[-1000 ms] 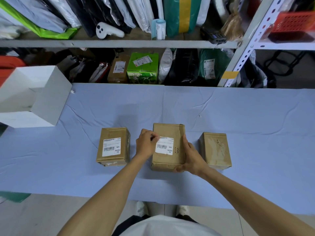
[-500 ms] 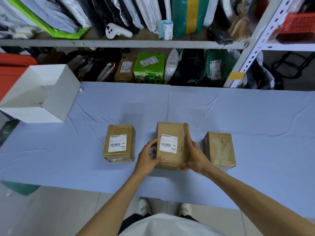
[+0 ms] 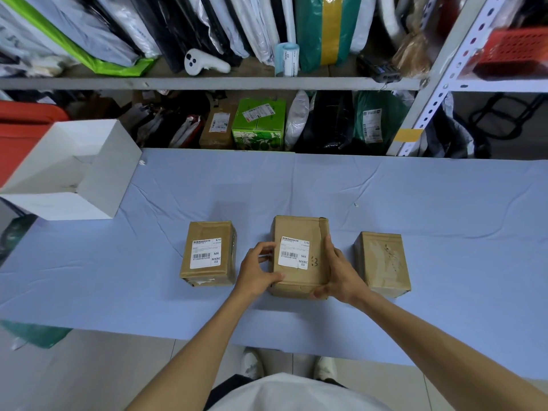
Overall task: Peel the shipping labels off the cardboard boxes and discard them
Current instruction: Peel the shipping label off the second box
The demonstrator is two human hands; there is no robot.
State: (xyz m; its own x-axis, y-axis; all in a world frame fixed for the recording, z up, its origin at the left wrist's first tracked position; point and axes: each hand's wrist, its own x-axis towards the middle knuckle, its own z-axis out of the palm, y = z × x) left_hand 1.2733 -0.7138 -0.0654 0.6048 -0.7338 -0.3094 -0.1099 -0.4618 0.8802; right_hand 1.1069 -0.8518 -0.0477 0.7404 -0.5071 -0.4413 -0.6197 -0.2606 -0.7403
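Surroundings: a white open carton (image 3: pixel 98 179) sits at the upper left of the frame on the blue-covered table (image 3: pixel 415 203). A shelf (image 3: pixel 207 83) crammed with parcels and bags runs across the top. Nothing lies between the three brown boxes in the centre row.

Centre box (image 3: pixel 299 226): held on both sides. The left hand (image 3: pixel 258 271) grips its left side, with the thumb on the near top edge. The right hand (image 3: pixel 341 274) clasps its right side. Its white barcode label (image 3: pixel 294 252) lies flat and fully stuck, uncovered by either hand.

Box at centre left (image 3: pixel 207 277): label (image 3: pixel 206 253) intact, untouched.

Box at centre right (image 3: pixel 382 262): bare top with torn, scuffed paper.
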